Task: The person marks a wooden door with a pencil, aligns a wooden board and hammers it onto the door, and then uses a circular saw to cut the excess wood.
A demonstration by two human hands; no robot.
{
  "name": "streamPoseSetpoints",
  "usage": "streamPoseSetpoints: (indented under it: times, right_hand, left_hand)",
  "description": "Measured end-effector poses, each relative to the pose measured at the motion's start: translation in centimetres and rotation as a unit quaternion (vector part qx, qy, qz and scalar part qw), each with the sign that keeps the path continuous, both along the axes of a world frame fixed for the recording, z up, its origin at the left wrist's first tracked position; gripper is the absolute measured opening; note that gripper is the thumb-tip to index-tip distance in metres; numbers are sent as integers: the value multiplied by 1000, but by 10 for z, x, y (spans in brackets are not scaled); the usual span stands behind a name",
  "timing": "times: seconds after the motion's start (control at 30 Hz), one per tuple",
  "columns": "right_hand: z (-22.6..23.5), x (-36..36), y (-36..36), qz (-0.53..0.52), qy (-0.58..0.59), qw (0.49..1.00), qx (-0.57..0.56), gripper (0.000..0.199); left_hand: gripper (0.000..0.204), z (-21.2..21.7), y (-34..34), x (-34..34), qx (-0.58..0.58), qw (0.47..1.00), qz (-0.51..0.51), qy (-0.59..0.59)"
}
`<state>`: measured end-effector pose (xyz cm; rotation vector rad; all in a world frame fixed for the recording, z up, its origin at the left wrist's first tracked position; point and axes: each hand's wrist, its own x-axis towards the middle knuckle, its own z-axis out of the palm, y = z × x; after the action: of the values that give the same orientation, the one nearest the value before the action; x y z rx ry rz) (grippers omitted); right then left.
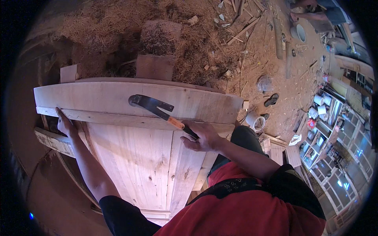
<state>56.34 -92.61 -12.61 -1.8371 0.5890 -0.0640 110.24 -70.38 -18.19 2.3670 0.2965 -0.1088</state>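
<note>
Below, right hand gripping hammer, left hand on wooden panel

At the right edge, a set of shelves holds small containers. Several white cans or tubs stand in a row on top, cylinder shape, some w/ darker bands; too small to tell more. Just below them is a small red package, roundish. Near the foot of the shelves lies a white paper or bag, crumpled. On the floor beside the wood panel stands a white round bucket, open top. No signs, no screens visible.
</note>
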Motion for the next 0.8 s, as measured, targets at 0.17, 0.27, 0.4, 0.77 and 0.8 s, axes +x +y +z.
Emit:
streamPoseSetpoints:
  times: [0.17, 0.27, 0.4, 0.77, 0.8]
  right_hand:
    - [3, 3, -2, -5, -17, 999, -50, 50]
    - [11, 8, 2, -36, -18, 997, -60, 48]
    - [10, 10, 0, -3, 9, 1000, -25, 50]
    - [15, 23, -13, 49, 14, 995, -83, 49]
    - [17, 26, -14, 50, 13, 995, -84, 49]
  left_hand:
    - [81, 28, -15, -18, 123, 985, -115, -24]
    - [85, 4, -1, -5, 105, 991, -59, -53]
    - [83, 7, 2, -10, 49, 998, -25, -26]
    - [80, 7, 1, -2, 40, 998, -29, -25]
    - [84, 7, 4, -2, 39, 999, -24, -20]
